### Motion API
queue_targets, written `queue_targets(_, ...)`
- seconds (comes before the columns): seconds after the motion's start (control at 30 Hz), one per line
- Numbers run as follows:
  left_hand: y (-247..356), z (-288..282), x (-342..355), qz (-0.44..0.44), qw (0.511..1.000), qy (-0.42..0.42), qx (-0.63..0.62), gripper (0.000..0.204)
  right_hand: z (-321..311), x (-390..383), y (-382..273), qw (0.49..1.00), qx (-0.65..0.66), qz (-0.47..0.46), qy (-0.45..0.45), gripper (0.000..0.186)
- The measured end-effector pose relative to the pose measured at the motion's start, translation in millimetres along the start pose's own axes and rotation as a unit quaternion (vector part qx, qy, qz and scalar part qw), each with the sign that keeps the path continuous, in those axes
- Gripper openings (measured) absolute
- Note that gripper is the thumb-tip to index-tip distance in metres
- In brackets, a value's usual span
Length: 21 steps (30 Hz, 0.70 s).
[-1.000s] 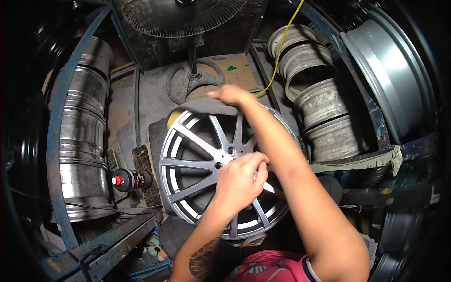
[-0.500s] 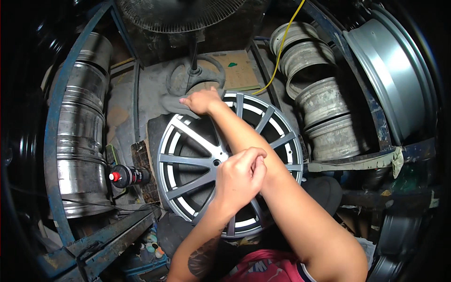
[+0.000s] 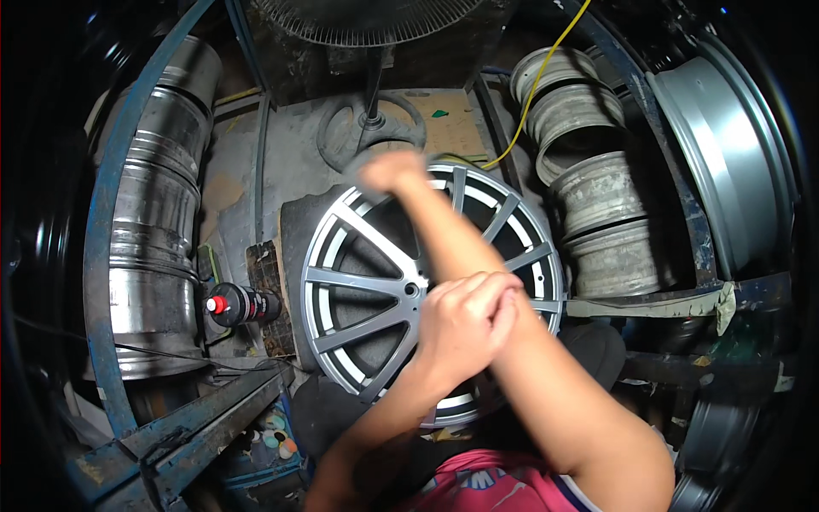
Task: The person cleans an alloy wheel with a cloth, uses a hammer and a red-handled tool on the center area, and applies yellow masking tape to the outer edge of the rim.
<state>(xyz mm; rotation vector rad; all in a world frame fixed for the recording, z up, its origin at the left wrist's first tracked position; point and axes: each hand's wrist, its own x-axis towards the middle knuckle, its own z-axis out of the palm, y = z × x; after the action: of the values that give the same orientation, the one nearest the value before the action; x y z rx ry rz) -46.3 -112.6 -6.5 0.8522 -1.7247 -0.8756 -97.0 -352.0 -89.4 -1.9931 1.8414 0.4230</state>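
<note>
A grey multi-spoke wheel rim [image 3: 395,292] with bright white-silver inner bands lies face up before me. My right hand [image 3: 392,171] is smeared by motion over its far edge. Something grey blurs at that hand's left side, and its fingers cannot be read. Over the near part of the rim, my left hand [image 3: 465,320] is closed with its fingers curled, in front of my right forearm. Whatever may be inside that fist is hidden. A dark bottle with a red cap [image 3: 243,305] lies left of the rim on a worn block [image 3: 270,300].
Stacked metal wheel rims [image 3: 153,222] line the left behind a blue metal frame [image 3: 102,239]. Worn rims [image 3: 601,196] and a large silver rim [image 3: 725,154] stand on the right. At the back are a fan [image 3: 371,21], a grey steering wheel [image 3: 337,128] and a yellow cable [image 3: 533,90].
The grey cloth no longer lies spread beside the far rim edge as before. My right hand is now blurred near that edge. My left hand stays closed, and the whole view has shifted slightly.
</note>
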Motion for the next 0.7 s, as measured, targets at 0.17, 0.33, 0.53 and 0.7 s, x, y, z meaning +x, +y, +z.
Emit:
queue_targets(0.17, 4, -24, 7, -0.186, 0.979, 0.064, -0.042, 0.010, 23, -34, -115, 0.974, -0.068, -0.213, -0.048, 0.064)
queue_targets(0.33, 2, -31, 12, -0.255, 0.962, -0.009, -0.096, 0.012, 0, 3, -35, 0.996, 0.026, -0.079, -0.018, 0.072)
queue_targets(0.53, -22, -72, -39, -0.380, 0.830, -0.354, 0.204, 0.048, 18, -22, 189, 0.936, 0.346, 0.059, -0.040, 0.086)
queue_targets(0.7, -57, -115, -84, -0.448, 0.814, -0.301, 0.214, 0.059, 85, -85, 265, 0.922, 0.345, 0.132, 0.115, 0.086)
